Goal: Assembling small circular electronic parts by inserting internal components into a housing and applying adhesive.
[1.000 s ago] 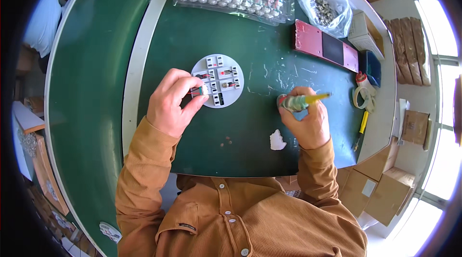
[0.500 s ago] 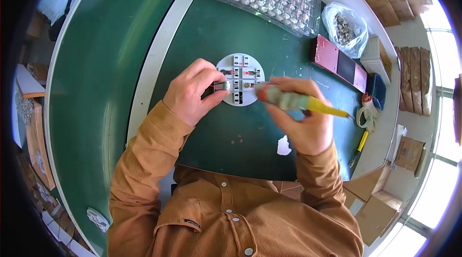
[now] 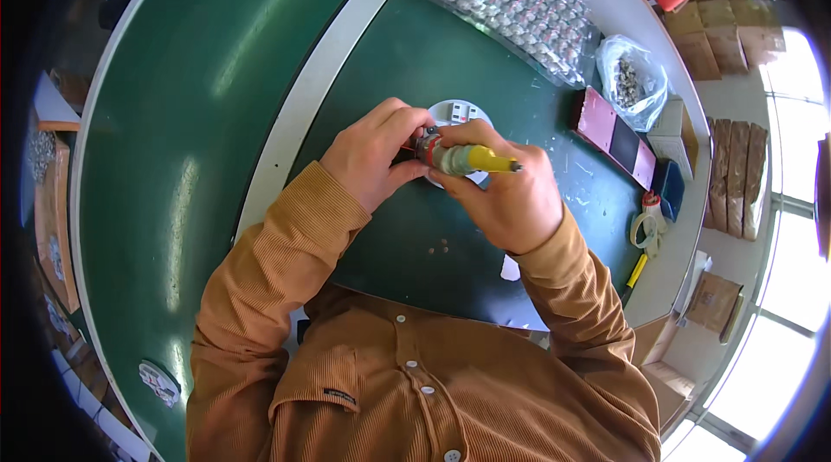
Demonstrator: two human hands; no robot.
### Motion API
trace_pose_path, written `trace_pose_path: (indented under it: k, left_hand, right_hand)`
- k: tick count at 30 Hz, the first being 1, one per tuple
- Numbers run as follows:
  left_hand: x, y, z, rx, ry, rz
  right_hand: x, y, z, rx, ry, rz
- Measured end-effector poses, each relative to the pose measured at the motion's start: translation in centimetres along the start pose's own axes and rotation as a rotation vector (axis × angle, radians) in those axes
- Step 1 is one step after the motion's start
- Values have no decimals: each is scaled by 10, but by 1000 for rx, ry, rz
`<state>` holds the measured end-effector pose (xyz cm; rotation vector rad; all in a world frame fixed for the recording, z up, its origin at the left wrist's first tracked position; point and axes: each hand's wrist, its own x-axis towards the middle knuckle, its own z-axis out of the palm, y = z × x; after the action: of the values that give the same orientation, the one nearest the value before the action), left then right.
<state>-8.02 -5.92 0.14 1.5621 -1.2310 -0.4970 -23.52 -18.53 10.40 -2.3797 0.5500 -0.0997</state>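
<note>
Right grip (image 3: 519, 202): closed around the pale green, yellow-ended cylindrical hand tool (image 3: 472, 159).
Hand tool: between your hands, above the flat round white disc (image 3: 441, 112); its working tip is hidden.
Left grip (image 3: 368, 150): your fingers bunch at the tool's front end; what they pinch, I cannot tell.
Disc: on the green tabletop (image 3: 389, 245), mostly covered by your hands; pale blocks show on its far part.
Pocket tag (image 3: 340, 395): small, dark, on your brown corduroy shirt (image 3: 389, 375); its lettering is too small to read.
</note>
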Motion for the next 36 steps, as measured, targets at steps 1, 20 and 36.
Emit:
trace_pose_path:
  k: [1, 20, 36]
  left_hand:
    - [1, 0, -1, 7, 1, 15]
    - [17, 15, 46, 315, 101, 200]
    - [15, 12, 46, 201, 95, 159]
  right_hand:
    - [0, 2, -1, -3, 14, -8]
    - [-18, 38, -35, 120, 89, -23]
    - [-20, 37, -33, 183, 129, 59]
